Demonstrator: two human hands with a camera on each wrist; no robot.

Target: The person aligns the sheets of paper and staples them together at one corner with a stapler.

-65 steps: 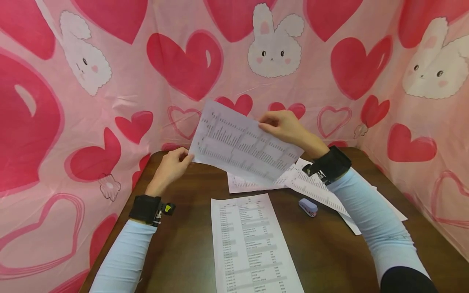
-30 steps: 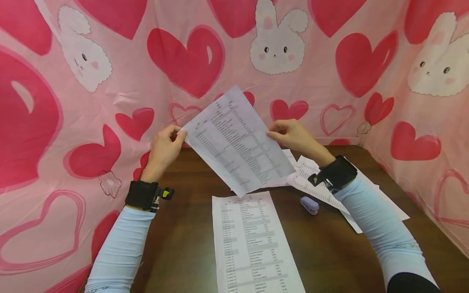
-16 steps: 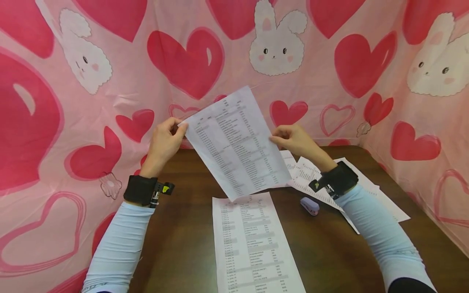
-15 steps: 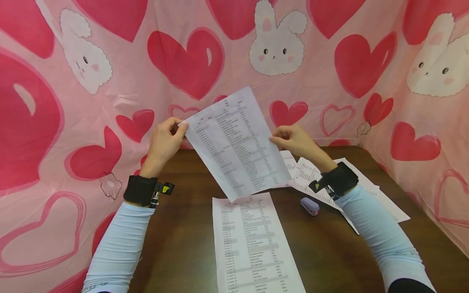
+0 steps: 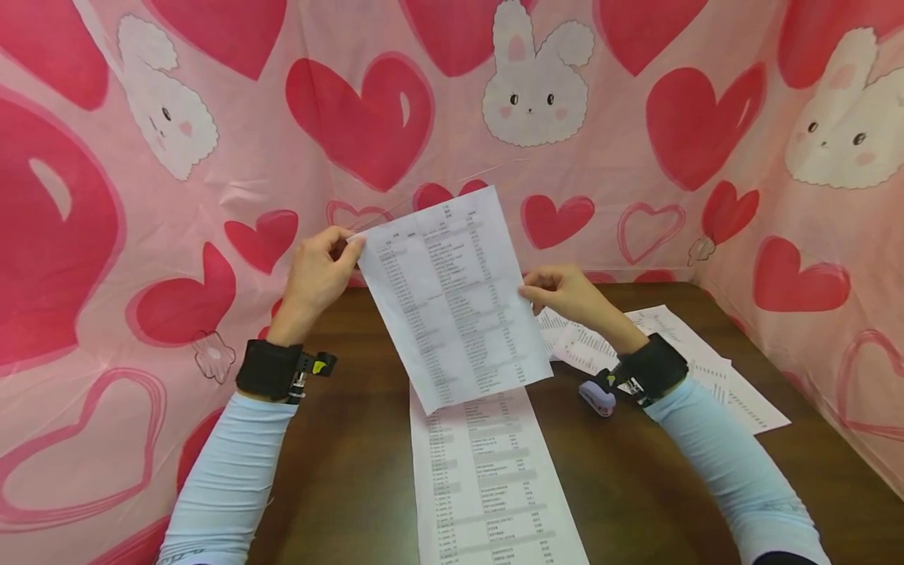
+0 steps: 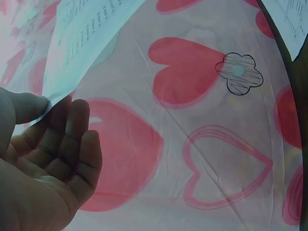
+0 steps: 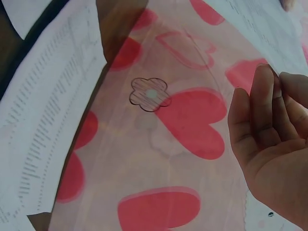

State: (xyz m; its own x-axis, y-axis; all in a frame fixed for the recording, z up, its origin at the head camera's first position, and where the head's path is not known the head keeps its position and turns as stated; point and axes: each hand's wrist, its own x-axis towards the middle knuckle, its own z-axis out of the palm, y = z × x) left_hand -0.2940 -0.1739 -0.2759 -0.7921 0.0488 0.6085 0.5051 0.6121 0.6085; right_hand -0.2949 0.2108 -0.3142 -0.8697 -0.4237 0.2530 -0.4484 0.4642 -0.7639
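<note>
1. A white printed paper sheet [image 5: 455, 298] is held upright in the air above the dark brown wooden surface [image 5: 353, 471], pinched at its upper left corner by the left hand [image 5: 318, 275] and at its right edge by the right hand [image 5: 565, 294].
2. A second printed sheet [image 5: 487, 479] lies flat directly below; a small lilac stapler [image 5: 596, 398] lies beside the right wrist.
3. Judged step: aligning. The next move calls for lowering the held sheet squarely onto the lying one.
</note>
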